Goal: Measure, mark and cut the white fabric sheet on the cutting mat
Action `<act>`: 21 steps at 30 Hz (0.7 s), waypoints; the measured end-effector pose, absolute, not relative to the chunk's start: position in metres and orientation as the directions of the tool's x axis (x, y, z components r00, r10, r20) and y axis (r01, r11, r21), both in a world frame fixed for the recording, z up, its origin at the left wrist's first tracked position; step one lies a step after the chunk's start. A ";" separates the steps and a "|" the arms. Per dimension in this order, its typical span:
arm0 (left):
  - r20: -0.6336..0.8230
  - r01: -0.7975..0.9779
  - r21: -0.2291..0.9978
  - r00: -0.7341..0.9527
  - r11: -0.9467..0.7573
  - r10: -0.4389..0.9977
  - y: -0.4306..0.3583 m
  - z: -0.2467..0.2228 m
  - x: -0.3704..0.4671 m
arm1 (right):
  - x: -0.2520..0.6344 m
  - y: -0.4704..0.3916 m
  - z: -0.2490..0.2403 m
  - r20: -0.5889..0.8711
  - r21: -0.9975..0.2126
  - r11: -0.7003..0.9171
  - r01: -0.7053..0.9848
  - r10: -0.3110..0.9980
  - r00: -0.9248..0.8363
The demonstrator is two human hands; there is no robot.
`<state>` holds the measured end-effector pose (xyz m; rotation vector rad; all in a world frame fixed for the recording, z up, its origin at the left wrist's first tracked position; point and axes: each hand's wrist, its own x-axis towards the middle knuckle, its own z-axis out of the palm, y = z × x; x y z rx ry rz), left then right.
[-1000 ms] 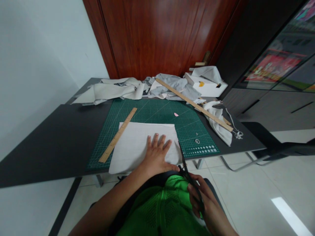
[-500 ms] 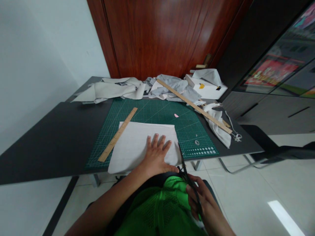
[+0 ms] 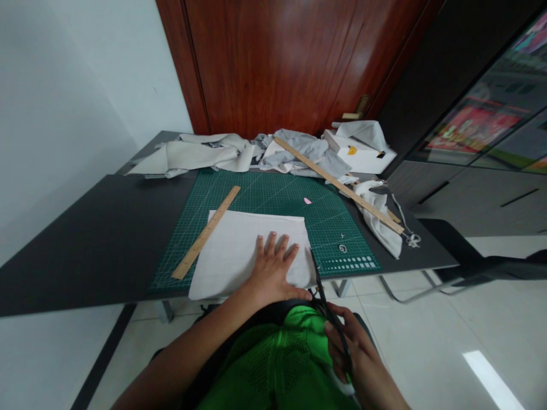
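Note:
My left hand (image 3: pixel 276 270) lies flat with spread fingers on a piece of white cloth (image 3: pixel 231 250), pressing it to the green cutting mat (image 3: pixel 273 191). Below the table edge, my right hand (image 3: pixel 352 344) grips a pair of black scissors (image 3: pixel 323 296). Their blades point up along the right edge of the cloth; whether they are parted I cannot tell. A wooden ruler (image 3: pixel 207 232) rests across the cloth's left edge. The cloth's near edge reaches past the front of the table. A small pink piece (image 3: pixel 307 201) sits on the mat beyond the cloth.
Pale fabric (image 3: pixel 200 154) and grey fabric (image 3: pixel 307 149) lie heaped along the back. A longer wooden ruler (image 3: pixel 337 183) slants over the grey heap and a white cloth bag (image 3: pixel 378 219). Behind stands a white box (image 3: pixel 363 156). A black chair (image 3: pixel 453 245) is at the right.
The view has shifted very slightly. Both hands, the scissors and the cloth keep nearly the same places.

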<state>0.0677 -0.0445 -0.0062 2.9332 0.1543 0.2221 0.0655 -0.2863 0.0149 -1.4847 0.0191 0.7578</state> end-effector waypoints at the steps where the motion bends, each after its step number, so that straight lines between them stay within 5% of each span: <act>1: 0.139 0.089 0.203 0.983 -0.975 0.118 -0.044 -0.006 0.068 | 0.065 -0.286 0.016 -0.452 -0.883 -0.098 -0.459 0.443 0.774; 21: 0.106 0.092 0.230 0.987 -0.969 0.119 -0.045 -0.001 0.065 | 0.064 -0.286 0.010 -0.437 -0.891 -0.117 -0.438 0.478 0.762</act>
